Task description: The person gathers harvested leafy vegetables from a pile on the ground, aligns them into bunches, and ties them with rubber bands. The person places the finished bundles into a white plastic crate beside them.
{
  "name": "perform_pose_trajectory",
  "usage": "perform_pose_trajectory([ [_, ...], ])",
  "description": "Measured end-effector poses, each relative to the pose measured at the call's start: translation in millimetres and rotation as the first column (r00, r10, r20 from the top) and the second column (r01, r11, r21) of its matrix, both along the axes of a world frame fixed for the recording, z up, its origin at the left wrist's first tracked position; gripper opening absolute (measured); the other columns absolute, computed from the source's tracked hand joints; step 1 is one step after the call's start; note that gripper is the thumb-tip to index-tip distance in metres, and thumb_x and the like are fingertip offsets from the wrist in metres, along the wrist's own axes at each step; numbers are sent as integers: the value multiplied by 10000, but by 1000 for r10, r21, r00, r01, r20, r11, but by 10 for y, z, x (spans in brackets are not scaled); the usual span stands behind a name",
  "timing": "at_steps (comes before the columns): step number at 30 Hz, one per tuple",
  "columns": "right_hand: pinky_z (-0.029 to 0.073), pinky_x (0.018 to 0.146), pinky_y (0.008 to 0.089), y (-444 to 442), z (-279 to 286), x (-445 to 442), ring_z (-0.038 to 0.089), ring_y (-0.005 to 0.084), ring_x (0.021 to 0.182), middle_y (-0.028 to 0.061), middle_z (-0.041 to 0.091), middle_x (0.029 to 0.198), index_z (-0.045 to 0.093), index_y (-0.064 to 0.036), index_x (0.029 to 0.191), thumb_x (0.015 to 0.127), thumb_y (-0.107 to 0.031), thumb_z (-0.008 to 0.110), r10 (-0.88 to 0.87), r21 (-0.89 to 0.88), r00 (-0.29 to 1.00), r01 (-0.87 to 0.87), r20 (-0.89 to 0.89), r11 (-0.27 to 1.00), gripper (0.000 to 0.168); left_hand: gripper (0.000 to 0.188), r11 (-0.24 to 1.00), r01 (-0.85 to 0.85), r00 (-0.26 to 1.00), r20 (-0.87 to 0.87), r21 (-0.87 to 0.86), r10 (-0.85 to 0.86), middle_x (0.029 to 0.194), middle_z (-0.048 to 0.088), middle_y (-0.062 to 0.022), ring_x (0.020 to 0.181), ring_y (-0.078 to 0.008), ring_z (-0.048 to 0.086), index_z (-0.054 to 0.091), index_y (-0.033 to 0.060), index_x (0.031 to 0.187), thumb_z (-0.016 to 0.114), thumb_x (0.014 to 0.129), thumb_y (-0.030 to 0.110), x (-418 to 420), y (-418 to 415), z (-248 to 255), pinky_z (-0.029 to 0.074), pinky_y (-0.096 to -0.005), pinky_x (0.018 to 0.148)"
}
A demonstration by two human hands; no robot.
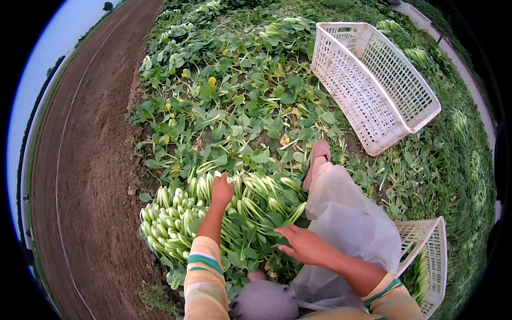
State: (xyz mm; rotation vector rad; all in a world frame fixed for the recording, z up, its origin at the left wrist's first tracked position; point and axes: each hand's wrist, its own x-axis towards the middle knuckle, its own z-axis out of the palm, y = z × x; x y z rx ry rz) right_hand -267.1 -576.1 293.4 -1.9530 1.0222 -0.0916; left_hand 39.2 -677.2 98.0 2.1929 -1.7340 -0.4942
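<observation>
A heap of cut leafy greens [172,224] with pale, thick stems, like bok choy, lies in front of me, butt ends mostly facing left and away. My left hand [223,191] is on the stems at the heap's far edge. Its fingertips are partly hidden, so I cannot tell whether they grip a stem. Over the leaves on the heap's right side is my right hand [306,244], fingers apart and nothing in it. Beside that hand, a translucent plastic covering [352,216] drapes my leg.
A white slatted plastic crate [368,96] sits tilted at the upper right. Another crate [436,256] at the lower right holds greens. Loose leaves [240,108] litter the ground, with more bunches [286,30] beyond. Bare soil [96,160] runs along the left. My shoe [319,154] is beyond the heap.
</observation>
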Motion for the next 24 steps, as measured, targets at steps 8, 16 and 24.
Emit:
perform_pose_trajectory([
  [8,480,798,450,-94,13,-60,589,367,902,170,554,1063,471,-72,1249,861,-235,598,-70,-9,997,70,31,997,440,461,981,-192,929,-327,-26,173,957,534,-109,825,-244,527,525,43,1134,713,716,93,-181,158,95,451,-356,741],
  [16,442,910,404,-155,176,85,496,352,1133,183,524,1197,375,-27,1325,841,-165,627,-196,-257,929,282,312,924,563,361,892,-201,917,-398,-404,26,1035,568,-85,813,-188,502,597,57,1093,710,751,40,-638,937,1388,441,-297,745],
  [24,468,822,395,-253,271,23,606,350,936,192,564,1132,383,-74,1308,904,-250,581,-484,328,855,410,187,851,483,312,997,43,735,-674,-57,-71,1086,580,-108,892,-222,567,578,30,1130,631,867,189,-643,99,900,461,-315,808],
])
